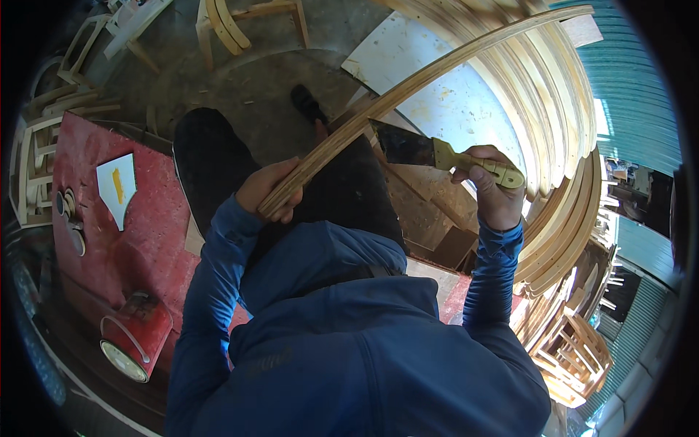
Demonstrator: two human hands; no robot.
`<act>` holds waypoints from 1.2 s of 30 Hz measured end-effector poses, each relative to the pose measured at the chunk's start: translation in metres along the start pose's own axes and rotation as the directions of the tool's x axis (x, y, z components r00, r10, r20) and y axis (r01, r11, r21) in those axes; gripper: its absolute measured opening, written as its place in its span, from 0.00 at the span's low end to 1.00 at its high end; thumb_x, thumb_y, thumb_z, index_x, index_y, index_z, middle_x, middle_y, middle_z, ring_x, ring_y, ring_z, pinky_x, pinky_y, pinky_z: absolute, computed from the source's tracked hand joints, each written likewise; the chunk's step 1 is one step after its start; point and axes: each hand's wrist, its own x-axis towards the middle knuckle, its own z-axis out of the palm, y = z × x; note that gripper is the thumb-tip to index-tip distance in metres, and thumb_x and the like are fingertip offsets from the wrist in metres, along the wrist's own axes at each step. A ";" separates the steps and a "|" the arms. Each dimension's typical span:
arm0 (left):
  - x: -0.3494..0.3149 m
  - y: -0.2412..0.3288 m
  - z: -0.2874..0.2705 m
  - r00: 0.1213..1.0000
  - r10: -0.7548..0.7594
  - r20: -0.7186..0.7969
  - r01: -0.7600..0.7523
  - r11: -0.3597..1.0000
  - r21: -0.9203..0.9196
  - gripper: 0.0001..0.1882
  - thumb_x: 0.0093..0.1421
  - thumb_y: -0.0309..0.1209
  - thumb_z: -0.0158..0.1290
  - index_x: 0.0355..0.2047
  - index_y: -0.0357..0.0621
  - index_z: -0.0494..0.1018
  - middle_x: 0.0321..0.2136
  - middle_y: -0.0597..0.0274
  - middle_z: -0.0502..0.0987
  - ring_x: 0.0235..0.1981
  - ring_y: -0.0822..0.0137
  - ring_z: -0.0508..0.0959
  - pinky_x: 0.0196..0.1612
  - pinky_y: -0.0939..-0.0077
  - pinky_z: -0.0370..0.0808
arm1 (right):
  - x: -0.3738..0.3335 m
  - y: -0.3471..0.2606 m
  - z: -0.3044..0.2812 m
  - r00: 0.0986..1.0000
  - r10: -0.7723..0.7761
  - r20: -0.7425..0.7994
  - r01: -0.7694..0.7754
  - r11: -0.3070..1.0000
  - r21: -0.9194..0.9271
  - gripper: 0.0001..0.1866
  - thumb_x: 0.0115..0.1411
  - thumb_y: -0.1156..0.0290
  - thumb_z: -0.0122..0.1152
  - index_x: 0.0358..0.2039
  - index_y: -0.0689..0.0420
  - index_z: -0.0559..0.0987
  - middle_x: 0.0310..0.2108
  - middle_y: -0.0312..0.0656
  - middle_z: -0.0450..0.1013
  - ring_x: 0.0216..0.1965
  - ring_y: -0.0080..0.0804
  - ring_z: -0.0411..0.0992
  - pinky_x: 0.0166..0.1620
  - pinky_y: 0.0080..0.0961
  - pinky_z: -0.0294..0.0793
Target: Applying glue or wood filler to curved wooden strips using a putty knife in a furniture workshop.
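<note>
A long, slightly curved plywood strip (415, 81) runs slantwise from my lap toward the far right. My left hand (256, 188) is closed around its near end, above my thigh. My right hand (498, 191) grips the yellowish handle of a putty knife (406, 147) with a wide dark blade. The blade's tip reaches the side of the strip near its middle and seems to touch it. Beyond my right hand lies a stack of similar curved wooden strips (542, 98), partly over a white board (444, 109).
To my left is a red work surface (164, 218) bearing a white pointed plate (116, 200) with a yellow smear, several round discs (77, 237) and a red can (144, 324) with a wire handle. Wooden frames (255, 14) stand on the floor ahead. More wooden pieces (575, 349) are piled at right.
</note>
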 end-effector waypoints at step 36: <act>-0.009 -0.007 -0.007 0.996 0.084 0.026 -0.083 0.996 -0.038 0.23 0.72 0.36 0.34 0.62 0.37 0.62 0.21 0.58 0.74 0.09 0.72 0.71 0.14 0.75 0.74 | -0.049 -0.008 0.103 0.534 -0.267 0.802 0.792 0.489 -0.365 0.24 0.43 0.71 0.61 0.45 0.58 0.81 0.46 0.48 0.71 0.44 0.43 0.74 0.43 0.35 0.79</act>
